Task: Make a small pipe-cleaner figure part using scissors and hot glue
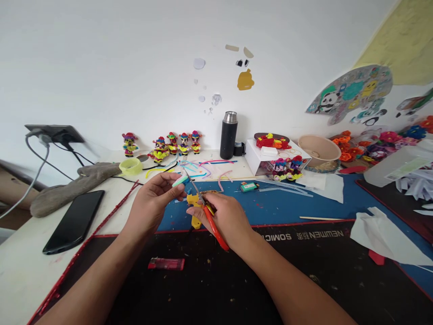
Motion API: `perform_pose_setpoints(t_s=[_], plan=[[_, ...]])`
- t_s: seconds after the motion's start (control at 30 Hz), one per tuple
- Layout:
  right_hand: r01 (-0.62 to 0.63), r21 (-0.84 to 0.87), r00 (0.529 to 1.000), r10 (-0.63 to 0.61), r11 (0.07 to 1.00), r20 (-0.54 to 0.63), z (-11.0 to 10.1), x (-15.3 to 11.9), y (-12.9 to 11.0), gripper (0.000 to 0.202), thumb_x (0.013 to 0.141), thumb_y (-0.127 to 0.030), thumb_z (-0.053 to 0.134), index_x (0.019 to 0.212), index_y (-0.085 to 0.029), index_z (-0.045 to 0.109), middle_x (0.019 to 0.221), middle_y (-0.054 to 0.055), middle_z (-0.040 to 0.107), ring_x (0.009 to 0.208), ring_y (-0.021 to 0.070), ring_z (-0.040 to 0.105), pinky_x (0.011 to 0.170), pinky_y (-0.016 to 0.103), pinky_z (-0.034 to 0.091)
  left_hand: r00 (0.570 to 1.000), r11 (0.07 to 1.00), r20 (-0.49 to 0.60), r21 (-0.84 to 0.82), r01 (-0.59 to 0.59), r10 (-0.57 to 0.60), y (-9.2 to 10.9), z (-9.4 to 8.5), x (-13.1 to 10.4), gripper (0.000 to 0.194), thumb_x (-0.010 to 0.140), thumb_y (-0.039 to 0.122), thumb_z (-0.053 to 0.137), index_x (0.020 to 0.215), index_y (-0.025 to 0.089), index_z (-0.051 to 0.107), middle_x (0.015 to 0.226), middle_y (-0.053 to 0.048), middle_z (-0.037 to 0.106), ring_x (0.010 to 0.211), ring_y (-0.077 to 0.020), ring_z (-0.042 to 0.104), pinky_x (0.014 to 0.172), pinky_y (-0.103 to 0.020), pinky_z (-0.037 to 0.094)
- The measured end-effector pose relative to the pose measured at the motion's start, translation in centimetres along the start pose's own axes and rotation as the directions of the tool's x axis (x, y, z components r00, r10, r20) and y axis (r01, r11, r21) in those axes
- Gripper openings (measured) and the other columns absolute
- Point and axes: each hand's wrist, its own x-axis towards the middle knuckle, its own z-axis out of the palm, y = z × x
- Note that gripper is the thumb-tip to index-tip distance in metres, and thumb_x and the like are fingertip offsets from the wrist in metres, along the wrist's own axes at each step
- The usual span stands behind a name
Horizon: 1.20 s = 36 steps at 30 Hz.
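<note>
My left hand [151, 199] is closed, pinching a small fuzzy pipe-cleaner piece [180, 180] in white, pale green and blue between thumb and fingertips. In my right hand [227, 215] is a pair of scissors [214, 229] with red-orange handles, its blades pointing up and left, close beside the fuzzy piece. Whether the blades touch it I cannot tell. Under and behind my hands lies a yellow glue gun [196, 221], partly covered by the right fingers. A pink lighter [166, 264] rests on the black mat below them.
Several pipe-cleaner figures [160, 150] stand along the wall, left of a black thermos [229, 135]. Loose pipe cleaners [203, 169] lie behind my hands. A phone [74, 221] is at left. At right are a white box [253, 158], a bowl [320, 151] and paper [385, 234].
</note>
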Motion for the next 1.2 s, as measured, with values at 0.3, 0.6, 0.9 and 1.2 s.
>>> perform_pose_setpoints(t_s=[0.3, 0.6, 0.9, 1.2], plan=[[-0.062, 0.182, 0.998, 0.061, 0.981, 0.013, 0.3, 0.0, 0.2, 0.033, 0.093, -0.054, 0.072, 0.084, -0.023, 0.072, 0.085, 0.005, 0.078, 0.073, 0.0209, 0.068, 0.069, 0.031, 0.046, 0.999, 0.997, 0.003, -0.051, 0.050, -0.050, 0.1, 0.1, 0.2, 0.039, 0.066, 0.036, 0.098, 0.094, 0.018, 0.077, 0.073, -0.001, 0.072, 0.063, -0.0164, 0.067, 0.062, -0.027, 0.053], [-0.132, 0.324, 0.989, 0.145, 0.937, -0.016, 0.5, 0.0, 0.2, 0.043, 0.092, -0.064, 0.068, 0.087, -0.021, 0.076, 0.067, 0.001, 0.064, 0.058, 0.0157, 0.052, 0.056, 0.029, 0.040, 0.995, 0.985, 0.019, -0.145, 0.095, -0.094, 0.1, -0.1, 0.2, 0.033, 0.070, 0.033, 0.096, 0.093, 0.017, 0.080, 0.086, -0.007, 0.080, 0.063, -0.0148, 0.069, 0.061, -0.025, 0.054], [-0.224, 0.528, 0.969, 0.245, 0.819, 0.032, 0.6, -0.1, 0.1, 0.048, 0.090, -0.070, 0.068, 0.082, -0.022, 0.068, 0.056, -0.001, 0.054, 0.050, 0.0149, 0.049, 0.047, 0.029, 0.039, 0.993, 0.974, 0.007, -0.198, 0.114, -0.115, 0.1, -0.1, 0.3, 0.031, 0.069, 0.034, 0.097, 0.087, 0.016, 0.081, 0.077, -0.004, 0.078, 0.061, -0.0143, 0.070, 0.058, -0.023, 0.055], [-0.268, 0.662, 0.955, 0.281, 0.700, 0.090, 1.2, 0.0, 0.7, 0.046, 0.090, -0.067, 0.070, 0.085, -0.021, 0.064, 0.059, -0.004, 0.052, 0.045, 0.0111, 0.048, 0.042, 0.024, 0.037, 0.993, 0.981, 0.042, -0.155, 0.115, -0.110, 0.1, -0.1, 0.1, 0.030, 0.074, 0.036, 0.094, 0.091, 0.015, 0.082, 0.081, -0.007, 0.078, 0.065, -0.0161, 0.069, 0.060, -0.025, 0.056]])
